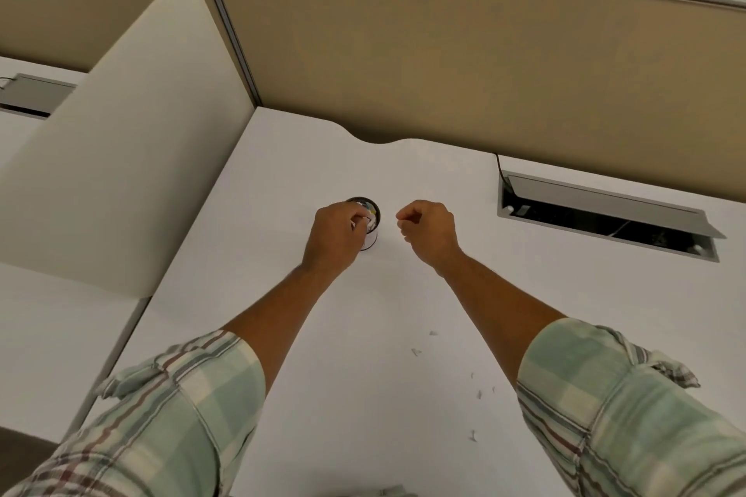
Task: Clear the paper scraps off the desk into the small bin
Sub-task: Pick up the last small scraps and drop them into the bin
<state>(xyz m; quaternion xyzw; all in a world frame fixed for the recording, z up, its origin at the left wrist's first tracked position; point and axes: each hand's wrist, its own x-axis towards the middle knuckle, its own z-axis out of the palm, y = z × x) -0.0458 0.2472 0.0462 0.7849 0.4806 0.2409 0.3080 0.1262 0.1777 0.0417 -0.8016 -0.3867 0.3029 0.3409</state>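
A small round bin with a dark rim stands on the white desk, partly hidden by my left hand. That hand hovers over the bin's mouth and pinches white paper scraps between its fingertips. Paper bits show inside the bin. My right hand hangs just right of the bin, curled into a loose fist; I cannot see anything in it. Several tiny paper scraps lie scattered on the desk nearer to me, between my forearms and towards the right.
An open cable hatch with a raised grey lid is set into the desk at the right. Beige partition panels close the back, and a cream divider stands along the left edge.
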